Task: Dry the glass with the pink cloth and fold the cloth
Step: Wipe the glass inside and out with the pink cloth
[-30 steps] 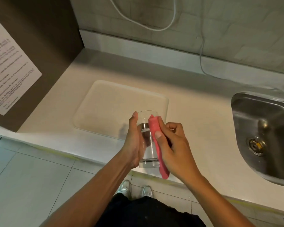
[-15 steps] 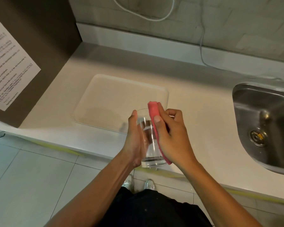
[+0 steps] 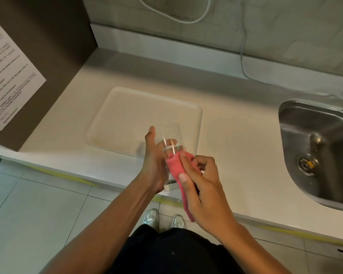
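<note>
Presently, my left hand (image 3: pixel 153 165) grasps the glass (image 3: pixel 171 153), held above the surface (image 3: pixel 236 145) edge; my right hand (image 3: pixel 203 186), its grip clenched, presses the pink cloth (image 3: pixel 176 167) against the glass's side.

The single head-worn camera looks steeply down from close above the counter edge (image 3: pixel 71 171), facing the tiled wall (image 3: pixel 285 36).

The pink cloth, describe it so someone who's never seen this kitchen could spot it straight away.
Start at the steel sink, then look left along the pale counter to the two hands at its front edge. The pink cloth is in the right hand, pressed against a clear glass: the only brightly coloured thing there.
</note>
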A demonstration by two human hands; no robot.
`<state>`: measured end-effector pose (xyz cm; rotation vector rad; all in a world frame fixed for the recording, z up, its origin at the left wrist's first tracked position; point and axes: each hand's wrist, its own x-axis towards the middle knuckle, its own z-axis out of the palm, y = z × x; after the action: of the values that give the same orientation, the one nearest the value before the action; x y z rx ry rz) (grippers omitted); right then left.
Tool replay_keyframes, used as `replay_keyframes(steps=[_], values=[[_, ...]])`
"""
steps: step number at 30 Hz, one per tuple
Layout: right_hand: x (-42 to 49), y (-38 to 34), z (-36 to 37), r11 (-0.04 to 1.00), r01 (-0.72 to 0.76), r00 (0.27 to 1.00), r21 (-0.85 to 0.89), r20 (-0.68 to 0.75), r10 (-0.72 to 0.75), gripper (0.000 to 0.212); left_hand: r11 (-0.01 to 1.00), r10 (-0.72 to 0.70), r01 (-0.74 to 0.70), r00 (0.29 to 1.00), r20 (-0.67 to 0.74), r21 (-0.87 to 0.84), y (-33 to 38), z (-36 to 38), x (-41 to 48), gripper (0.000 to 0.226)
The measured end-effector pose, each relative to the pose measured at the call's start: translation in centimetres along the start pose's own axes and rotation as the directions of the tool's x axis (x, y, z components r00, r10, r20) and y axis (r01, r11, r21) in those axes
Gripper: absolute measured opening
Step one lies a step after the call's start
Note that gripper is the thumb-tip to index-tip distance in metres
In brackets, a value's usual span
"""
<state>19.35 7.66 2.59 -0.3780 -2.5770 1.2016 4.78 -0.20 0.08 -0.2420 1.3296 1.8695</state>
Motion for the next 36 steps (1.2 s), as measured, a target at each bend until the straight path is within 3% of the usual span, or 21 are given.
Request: replay_keyframes(steps=[3,8,13,17,18,21,23,26,29,33,36], values=[[2.1,0.2,-0.5,0.986,-0.153,0.988,0.067,-0.017,0.154,0.044,0.999,-0.016,0.015,1.000,-0.027,-0.031,-1.0,0.7,-0.5,0.084],[0.2,0.0,-0.6,0.996,0.067,0.997,-0.056,0.036,-0.066,0.049,0.993,-0.025,0.021,0.999,-0.033,-0.117,0.4,0.1,0.3,0.086],[2.4,0.6,-1.9,0.995,-0.094,0.996,0.030,0.011,0.094,0.044,0.997,-0.020,0.017,0.999,-0.042,-0.069,-0.1,1.1,0.5,0.084],[0.1,0.4,-1.5,0.984,0.137,0.990,-0.114,0.059,-0.131,0.049,0.997,-0.022,0.018,0.998,-0.051,-0.075,0.8,1.1,0.5,0.084],[-0.1,0.7,-1.8,0.984,0.136,0.989,-0.112,0.070,-0.129,0.049,0.999,-0.011,0.009,0.999,-0.045,-0.042,0.7,1.1,0.4,0.083],[3.0,1.1,-2.7,0.994,-0.105,0.994,0.019,0.022,0.104,0.045,0.997,0.023,-0.022,0.999,-0.023,0.071,-0.3,2.0,-0.4,0.084],[5.6,0.8,-3.2,0.985,-0.159,0.985,0.064,-0.061,0.163,0.044,0.996,0.026,-0.027,1.000,0.010,0.081,-0.9,2.8,-0.7,0.084],[5.0,-0.9,-2.2,0.999,0.029,0.997,-0.035,-0.077,-0.032,0.048,0.999,0.048,-0.046,0.993,0.109,-0.020,-0.7,2.3,-0.2,0.085],[1.9,-0.4,-1.3,0.974,0.152,0.986,-0.167,-0.037,-0.160,0.050,0.998,0.057,-0.059,0.988,0.143,0.007,-0.4,1.7,-0.1,0.092],[5.3,0.1,-2.2,0.997,-0.076,0.992,0.004,-0.102,0.076,0.047,0.997,0.068,-0.069,0.995,0.072,0.022,-1.6,2.3,-0.2,0.083],[6.3,-0.7,-2.0,0.994,-0.023,0.990,-0.105,-0.140,0.008,0.046,0.994,0.106,-0.109,0.991,0.079,0.031,-1.7,2.4,-0.2,0.077]])
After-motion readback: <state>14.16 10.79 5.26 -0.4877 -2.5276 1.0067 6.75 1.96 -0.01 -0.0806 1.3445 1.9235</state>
